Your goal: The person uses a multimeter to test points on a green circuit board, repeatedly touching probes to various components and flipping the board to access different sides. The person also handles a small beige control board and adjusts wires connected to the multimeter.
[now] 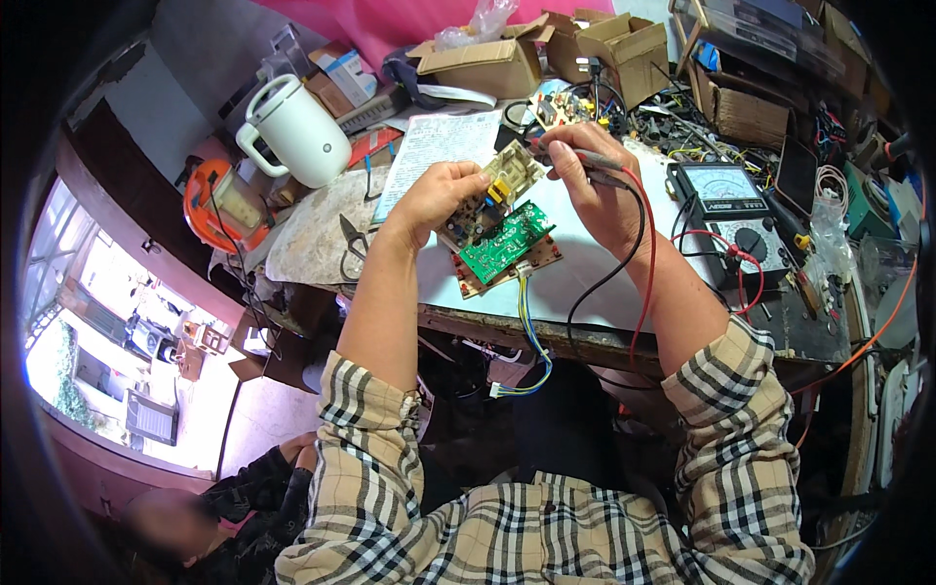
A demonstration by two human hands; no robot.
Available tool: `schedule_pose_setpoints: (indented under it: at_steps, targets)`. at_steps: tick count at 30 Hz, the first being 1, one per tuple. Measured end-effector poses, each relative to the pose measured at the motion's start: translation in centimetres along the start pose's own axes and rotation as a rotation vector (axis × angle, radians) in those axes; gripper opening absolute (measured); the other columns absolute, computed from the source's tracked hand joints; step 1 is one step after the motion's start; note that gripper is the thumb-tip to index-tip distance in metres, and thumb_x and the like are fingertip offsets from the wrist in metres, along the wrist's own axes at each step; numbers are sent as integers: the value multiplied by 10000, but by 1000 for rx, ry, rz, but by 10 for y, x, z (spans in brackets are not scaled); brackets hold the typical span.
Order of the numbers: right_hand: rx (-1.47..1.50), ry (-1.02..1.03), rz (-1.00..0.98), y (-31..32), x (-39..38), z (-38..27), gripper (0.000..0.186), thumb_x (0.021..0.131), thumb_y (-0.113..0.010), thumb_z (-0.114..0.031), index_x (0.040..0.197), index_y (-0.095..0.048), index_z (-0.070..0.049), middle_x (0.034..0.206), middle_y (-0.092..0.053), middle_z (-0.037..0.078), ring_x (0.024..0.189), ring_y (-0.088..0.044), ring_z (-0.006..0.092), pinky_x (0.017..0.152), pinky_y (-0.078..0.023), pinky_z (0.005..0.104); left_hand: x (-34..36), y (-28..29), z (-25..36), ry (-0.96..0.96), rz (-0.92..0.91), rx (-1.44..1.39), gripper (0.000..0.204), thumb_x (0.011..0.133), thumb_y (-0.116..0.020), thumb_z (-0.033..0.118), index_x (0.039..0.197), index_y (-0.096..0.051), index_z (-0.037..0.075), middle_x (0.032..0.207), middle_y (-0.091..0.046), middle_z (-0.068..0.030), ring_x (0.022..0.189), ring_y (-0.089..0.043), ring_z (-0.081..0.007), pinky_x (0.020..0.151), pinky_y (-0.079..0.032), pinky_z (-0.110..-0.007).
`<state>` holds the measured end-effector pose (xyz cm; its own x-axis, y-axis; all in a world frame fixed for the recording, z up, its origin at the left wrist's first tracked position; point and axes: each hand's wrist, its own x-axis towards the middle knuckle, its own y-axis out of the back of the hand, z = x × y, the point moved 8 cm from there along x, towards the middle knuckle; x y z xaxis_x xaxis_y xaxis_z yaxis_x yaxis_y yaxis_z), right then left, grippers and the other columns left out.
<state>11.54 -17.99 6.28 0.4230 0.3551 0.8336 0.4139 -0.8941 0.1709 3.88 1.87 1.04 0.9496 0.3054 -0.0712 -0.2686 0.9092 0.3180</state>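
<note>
My left hand [439, 200] grips a brownish circuit board [523, 168] with a yellow component, tilted up above the bench. My right hand [592, 190] is closed on red and black meter probes [600, 168], their tips at the board's upper right. Below the held board lies a green circuit board [505, 242] on a tan board with red parts [474, 283], and a cable with a white connector [497, 388] hangs over the bench edge. An analog multimeter [720, 195] with red and black leads sits right of my right hand.
The bench [312, 239] holds a white kettle-like container [292, 132], an orange-rimmed appliance [205, 234], scissors [354, 244], a written sheet [429, 136], cardboard boxes [619, 68] and tangled wires and tools [799, 214]. A person in dark clothing [244, 497] is at the lower left.
</note>
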Motion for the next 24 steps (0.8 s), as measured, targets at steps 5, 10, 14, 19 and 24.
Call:
schedule_pose_setpoints:
  at_steps: [5, 10, 14, 19, 24]
  targets:
    - [53, -20, -48, -5, -1, 0, 132, 947, -604, -142, 947, -662, -23, 836, -652, 127, 755, -630, 256, 703, -500, 351, -2, 2, -1, 29, -30, 70, 205, 965, -612, 239, 967, -705, 57, 849, -696, 4, 742, -625, -65, 705, -495, -239]
    - [-23, -16, -71, -2, -1, -5, 157, 952, -602, -166, 942, -663, -22, 826, -655, 131, 752, -640, 260, 700, -509, 361, -1, -2, 3, 22, -36, 93, 200, 969, -611, 235, 960, -705, 60, 838, -688, 18, 733, -608, -51, 700, -481, -231]
    - [-51, -17, -67, -2, 0, -6, 175, 960, -597, -183, 927, -665, -25, 797, -651, 133, 740, -643, 265, 693, -512, 368, -1, 0, 3, 18, -40, 114, 193, 970, -609, 233, 936, -701, 67, 822, -677, 34, 721, -591, -41, 693, -472, -227]
    - [-31, -21, -61, -4, -1, -2, 182, 965, -595, -182, 915, -662, -20, 788, -647, 133, 733, -639, 265, 691, -510, 369, -2, -2, 3, 14, -45, 97, 194, 970, -610, 234, 917, -695, 68, 808, -668, 41, 713, -582, -38, 686, -469, -227]
    - [-39, -15, -63, -3, -1, -4, 174, 966, -591, -166, 911, -660, -16, 786, -645, 134, 722, -634, 264, 680, -508, 366, -3, -4, 5, 14, -50, 75, 192, 969, -611, 230, 919, -695, 66, 805, -667, 40, 707, -581, -37, 678, -466, -224]
